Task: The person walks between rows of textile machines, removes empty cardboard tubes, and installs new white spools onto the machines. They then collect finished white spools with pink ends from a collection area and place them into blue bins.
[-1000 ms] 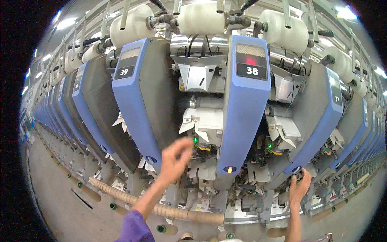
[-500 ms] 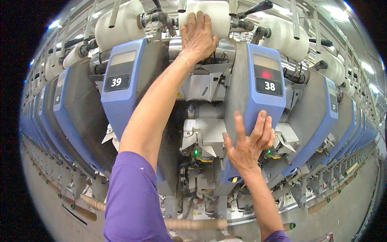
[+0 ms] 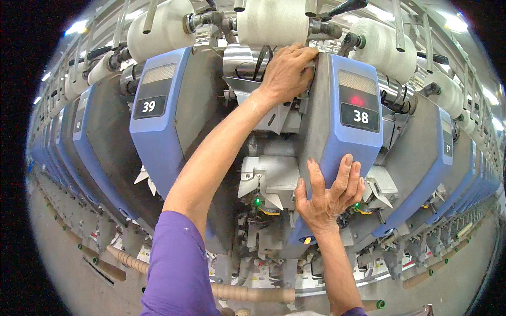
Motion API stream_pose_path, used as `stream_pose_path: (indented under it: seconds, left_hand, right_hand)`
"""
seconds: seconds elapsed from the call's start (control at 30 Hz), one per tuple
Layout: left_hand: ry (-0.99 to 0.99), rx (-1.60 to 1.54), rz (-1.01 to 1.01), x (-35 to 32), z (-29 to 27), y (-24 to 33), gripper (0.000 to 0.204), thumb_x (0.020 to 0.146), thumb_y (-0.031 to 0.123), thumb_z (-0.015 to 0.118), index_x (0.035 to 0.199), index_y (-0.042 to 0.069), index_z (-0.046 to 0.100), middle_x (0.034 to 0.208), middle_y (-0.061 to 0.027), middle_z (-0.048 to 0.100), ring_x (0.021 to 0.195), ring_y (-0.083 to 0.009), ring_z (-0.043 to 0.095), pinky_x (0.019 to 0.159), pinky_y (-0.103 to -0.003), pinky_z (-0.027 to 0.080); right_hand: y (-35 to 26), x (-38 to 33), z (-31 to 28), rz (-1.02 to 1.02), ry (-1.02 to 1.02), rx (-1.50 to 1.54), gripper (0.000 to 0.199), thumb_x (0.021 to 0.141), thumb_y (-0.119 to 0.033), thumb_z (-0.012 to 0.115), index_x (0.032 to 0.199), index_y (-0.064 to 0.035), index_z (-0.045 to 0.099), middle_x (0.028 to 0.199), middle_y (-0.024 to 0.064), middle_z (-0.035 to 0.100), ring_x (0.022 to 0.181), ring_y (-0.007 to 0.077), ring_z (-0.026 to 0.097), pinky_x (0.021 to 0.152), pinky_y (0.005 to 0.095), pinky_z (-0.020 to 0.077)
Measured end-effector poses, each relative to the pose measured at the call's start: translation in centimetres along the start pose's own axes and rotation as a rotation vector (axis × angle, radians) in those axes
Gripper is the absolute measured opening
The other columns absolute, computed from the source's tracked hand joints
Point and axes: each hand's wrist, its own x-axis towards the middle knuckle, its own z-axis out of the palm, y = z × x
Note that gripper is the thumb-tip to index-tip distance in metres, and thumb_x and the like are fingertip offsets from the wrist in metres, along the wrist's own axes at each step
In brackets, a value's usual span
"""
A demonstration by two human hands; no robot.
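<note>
My left hand reaches to the shiny metal drum under a white yarn package, beside the upper edge of a blue-and-grey machine housing. Its fingers are bent but apart, pointing right toward that edge, and I see nothing held in them. Some fingertips are hard to make out against the housing. A thin dark loop stands just left of this hand. Lower down, my right hand is open, fingers spread, against the lower front of the same housing. A red display glows above it.
Similar housings, such as the blue one at left, run in rows to both sides. More yarn packages sit along the top, near metal rods and black handles. Below lie metal brackets and a stack of tan paper tubes.
My left hand has come off the yarn package and moved down and right to the drum beside the housing. My right hand stays spread at the housing's lower front. The view has shifted slightly.
</note>
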Motion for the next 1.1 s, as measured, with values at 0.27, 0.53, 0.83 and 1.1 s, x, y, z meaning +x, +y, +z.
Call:
stream_pose_path:
  seconds: [0.27, 0.53, 0.83, 1.1]
  left_hand:
    - [-0.020, 0.647, -0.238, 2.3, -4.9, -5.6, 0.065, 0.072, 0.025, 0.067, 0.131, 0.012, 0.042, 0.135, -0.0127, 0.044, 0.122, -0.0367, 0.041, 0.099, -0.041, 0.037]
    - [0.346, 0.516, -0.090, 3.5, -4.2, -7.4, 0.022, 0.071, 0.037, 0.071, 0.089, 0.026, 0.069, 0.106, 0.0016, 0.063, 0.097, -0.0204, 0.057, 0.085, -0.038, 0.039]
    - [0.266, 0.229, -0.353, 4.5, -3.4, -4.1, 0.017, 0.086, 0.023, 0.056, 0.086, 0.007, 0.063, 0.085, -0.0104, 0.065, 0.085, -0.0267, 0.059, 0.075, -0.042, 0.045]
    - [0.235, -0.480, -0.335, -5.4, -5.6, 6.1, 0.013, 0.087, 0.009, 0.057, 0.097, 0.001, 0.053, 0.086, -0.0090, 0.058, 0.067, -0.0126, 0.054, 0.062, -0.026, 0.044]
  right_hand:
    - [-0.1, -0.2, -0.1, 0.040, -0.018, 0.035, 0.039, 0.069, -0.028, 0.065, 0.107, -0.0256, 0.060, 0.141, 0.0171, 0.032, 0.130, 0.0352, 0.027, 0.103, 0.0491, 0.0195]
    - [-0.2, -0.3, 0.1, 0.042, -0.005, 0.016, 0.036, 0.070, -0.029, 0.065, 0.106, -0.0257, 0.062, 0.140, 0.0177, 0.033, 0.131, 0.0352, 0.027, 0.103, 0.0488, 0.0192]
    - [-0.2, -0.2, -0.2, 0.047, -0.043, 0.006, 0.037, 0.070, -0.031, 0.064, 0.106, -0.0254, 0.062, 0.140, 0.0210, 0.032, 0.131, 0.0371, 0.026, 0.104, 0.0493, 0.0179]
    - [0.2, -0.4, 0.1, 0.023, -0.010, 0.008, 0.037, 0.071, -0.031, 0.062, 0.108, -0.0265, 0.061, 0.141, 0.0184, 0.033, 0.131, 0.0359, 0.027, 0.103, 0.0483, 0.0190]
